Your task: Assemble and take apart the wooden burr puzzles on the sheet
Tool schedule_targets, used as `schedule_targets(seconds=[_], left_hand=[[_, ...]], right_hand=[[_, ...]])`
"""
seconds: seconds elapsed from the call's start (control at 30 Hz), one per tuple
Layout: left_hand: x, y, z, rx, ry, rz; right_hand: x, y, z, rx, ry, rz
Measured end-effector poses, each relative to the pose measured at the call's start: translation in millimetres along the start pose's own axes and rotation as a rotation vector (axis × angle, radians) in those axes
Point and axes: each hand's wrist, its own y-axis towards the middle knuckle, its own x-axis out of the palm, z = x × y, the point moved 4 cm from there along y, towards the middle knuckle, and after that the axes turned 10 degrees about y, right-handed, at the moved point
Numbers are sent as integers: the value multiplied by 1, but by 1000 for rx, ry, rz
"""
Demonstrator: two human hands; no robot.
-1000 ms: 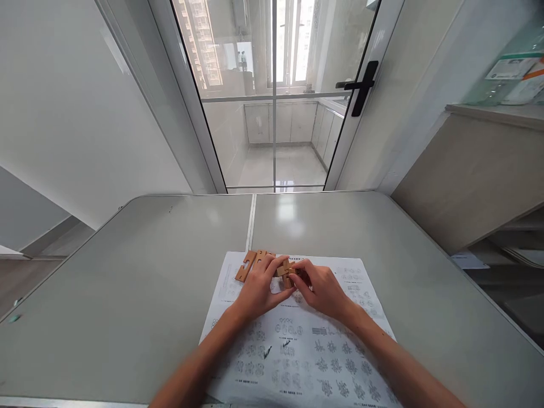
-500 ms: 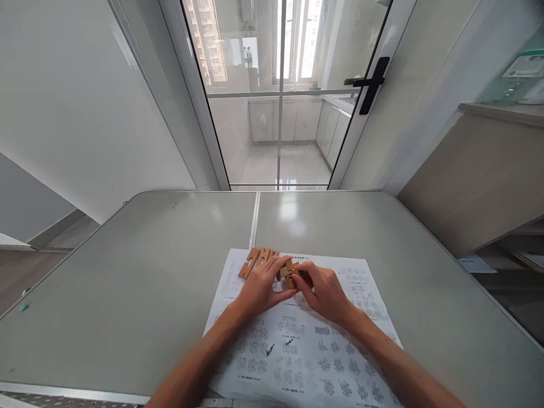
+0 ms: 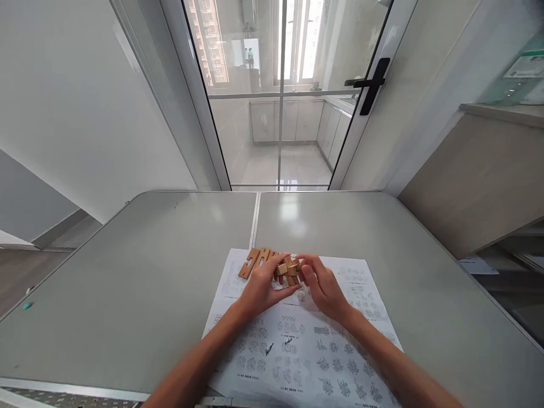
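Note:
A wooden burr puzzle (image 3: 289, 270), made of light brown interlocking pieces, is held just above the printed sheet. My left hand (image 3: 264, 285) grips it from the left, thumb below and fingers along its far side. At its right side is my right hand (image 3: 322, 285), fingers bent against the puzzle's edge; their exact contact is partly hidden. Beyond my left hand, flat wooden pieces (image 3: 249, 263) with cut-out slots and printed numbers lie in a row, the rightmost partly covered by that hand.
The paper sheet (image 3: 306, 362) with line drawings and pen check marks lies under my hands on a grey table (image 3: 127, 294). A small teal object (image 3: 27, 306) is at the left edge. Past the table stands a glass door with a black handle (image 3: 374, 85).
My right fingers have loosened from their pinch at the front of the puzzle and shifted to its right side. More of the puzzle shows now, still in my left hand.

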Motion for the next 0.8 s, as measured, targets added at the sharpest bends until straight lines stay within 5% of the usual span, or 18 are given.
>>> schedule_targets(seconds=[0.47,0.8], left_hand=[[-8,7,10,-46,-234,-39],[-13,5,19,150,-2,-20]], right_hand=[[-5,13,5,164,184,-109],[-2,13,9,360,441,-287]])
